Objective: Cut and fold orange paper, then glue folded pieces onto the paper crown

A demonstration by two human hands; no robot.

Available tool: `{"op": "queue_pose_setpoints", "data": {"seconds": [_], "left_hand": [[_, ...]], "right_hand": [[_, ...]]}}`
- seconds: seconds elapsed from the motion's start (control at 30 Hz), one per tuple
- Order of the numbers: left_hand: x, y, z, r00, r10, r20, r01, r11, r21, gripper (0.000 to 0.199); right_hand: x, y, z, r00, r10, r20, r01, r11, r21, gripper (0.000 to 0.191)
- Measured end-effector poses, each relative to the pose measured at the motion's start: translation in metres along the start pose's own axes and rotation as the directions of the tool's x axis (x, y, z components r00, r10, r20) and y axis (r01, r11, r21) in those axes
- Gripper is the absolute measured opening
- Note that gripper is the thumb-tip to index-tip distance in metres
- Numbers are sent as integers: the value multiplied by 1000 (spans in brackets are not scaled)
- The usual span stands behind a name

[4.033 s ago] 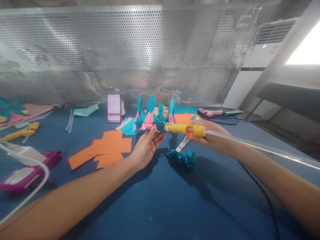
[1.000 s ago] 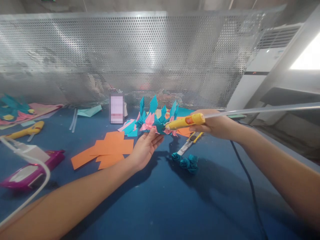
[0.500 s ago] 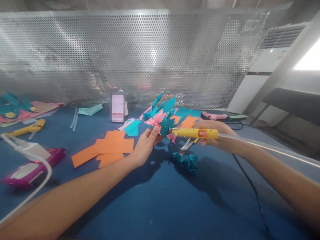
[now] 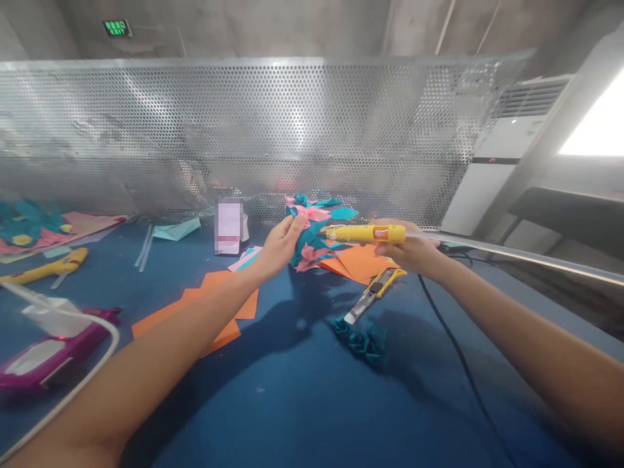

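Glue application appears in hand: left hand pinching paper flower cluster above counter, toward far edge; right hand clamped on yellow glue gun, aimed at cluster. Next move seemingly calls for steady aim.

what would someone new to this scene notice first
Probably the yellow glue gun in the right hand, its tip close to the teal and pink paper piece that the left hand holds mid-picture. Next, perhaps, the bright orange sheets left of centre on the blue table, then the magenta device at far left.
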State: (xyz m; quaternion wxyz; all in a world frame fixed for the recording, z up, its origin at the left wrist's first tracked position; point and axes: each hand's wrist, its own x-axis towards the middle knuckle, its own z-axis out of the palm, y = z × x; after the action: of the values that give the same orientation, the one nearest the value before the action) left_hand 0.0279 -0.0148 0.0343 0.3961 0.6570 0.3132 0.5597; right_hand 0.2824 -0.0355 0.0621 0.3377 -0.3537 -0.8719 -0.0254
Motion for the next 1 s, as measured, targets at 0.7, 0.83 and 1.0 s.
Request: {"op": "queue_pose_setpoints", "data": {"seconds": [0.7, 0.83, 1.0], "left_hand": [[-53, -25, 15, 919, -174, 354, 259, 943, -210, 47], [-55, -35, 17, 938, -143, 315, 206, 962, -177, 31], [-57, -38, 21, 969, -108, 220, 123, 991, -56, 24]], "right_hand": [[-72, 5, 52, 988, 150, -28, -131, 927, 350, 51], [-74, -7, 47, 989, 131, -72, -118, 980, 163, 46], [-78, -18, 39, 996, 92, -17, -92, 996, 22, 44]]}}
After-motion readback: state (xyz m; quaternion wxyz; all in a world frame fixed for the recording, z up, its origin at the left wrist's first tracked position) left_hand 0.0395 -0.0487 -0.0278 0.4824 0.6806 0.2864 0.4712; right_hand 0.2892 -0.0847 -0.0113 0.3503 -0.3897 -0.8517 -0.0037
